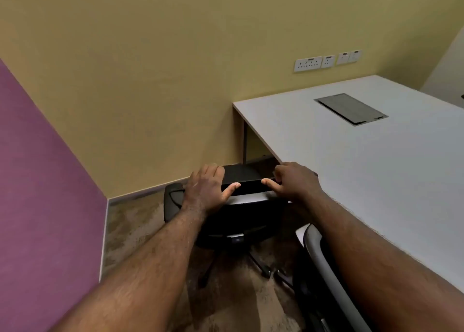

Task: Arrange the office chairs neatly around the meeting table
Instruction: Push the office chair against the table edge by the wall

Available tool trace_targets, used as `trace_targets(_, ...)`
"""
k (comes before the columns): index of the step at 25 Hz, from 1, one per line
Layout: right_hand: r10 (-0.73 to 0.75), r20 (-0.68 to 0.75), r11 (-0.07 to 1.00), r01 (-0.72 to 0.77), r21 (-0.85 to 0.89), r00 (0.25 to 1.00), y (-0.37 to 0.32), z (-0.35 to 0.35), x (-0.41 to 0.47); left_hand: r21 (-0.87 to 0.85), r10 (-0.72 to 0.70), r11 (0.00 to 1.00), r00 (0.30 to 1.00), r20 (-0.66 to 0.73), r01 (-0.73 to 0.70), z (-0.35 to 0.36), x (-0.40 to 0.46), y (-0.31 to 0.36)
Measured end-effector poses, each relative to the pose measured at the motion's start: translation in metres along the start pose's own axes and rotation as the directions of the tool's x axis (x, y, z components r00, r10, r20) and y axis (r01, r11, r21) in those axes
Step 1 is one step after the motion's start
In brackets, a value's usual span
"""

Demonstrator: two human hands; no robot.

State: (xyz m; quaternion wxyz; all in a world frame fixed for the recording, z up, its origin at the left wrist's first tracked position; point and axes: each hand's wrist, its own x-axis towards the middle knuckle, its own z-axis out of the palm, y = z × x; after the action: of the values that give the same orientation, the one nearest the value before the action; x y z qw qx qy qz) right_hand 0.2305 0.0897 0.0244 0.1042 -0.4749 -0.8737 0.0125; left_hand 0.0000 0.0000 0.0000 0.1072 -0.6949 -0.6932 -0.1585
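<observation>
While both hands, left hand (206, 188) and right hand (292, 181), grip the black chair (241, 216) backrest, fingers curled over it, a hard shove risks pinching the right hand against the desk (364, 171) edge; its armrest (173, 201) could clip the grey chair (316, 251) alongside.

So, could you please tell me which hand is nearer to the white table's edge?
The right hand. It grips the chair back right beside the table edge, while the left hand grips the same chair back farther away, toward the purple wall.
</observation>
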Motion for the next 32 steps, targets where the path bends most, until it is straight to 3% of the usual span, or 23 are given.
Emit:
trace_targets(4,-0.031,0.102,0.999,0.029,0.020,0.994,0.002,0.010,-0.009,0.056,0.068,0.996,0.993,0.099,-0.074,0.006,-0.009,0.004)
trace_targets(8,-0.025,0.193,0.997,0.010,0.076,0.981,0.011,0.019,-0.014,0.007,-0.009,1.000,0.974,0.225,0.007,0.012,-0.015,0.004)
trace_targets(18,0.002,0.321,0.999,0.014,-0.049,0.947,0.020,0.026,0.000,0.053,-0.040,0.998,0.953,0.299,0.025,0.017,-0.005,-0.001)
trace_targets(23,0.065,0.313,0.994,-0.034,-0.103,0.948,0.011,0.032,0.006,0.077,-0.011,0.997,0.913,0.409,-0.023,0.022,0.010,-0.016)
trace_targets(32,0.139,0.256,0.988,-0.117,-0.102,0.957,-0.008,0.043,0.026,0.084,0.057,0.990,0.879,0.474,-0.110,0.029,0.047,-0.052)
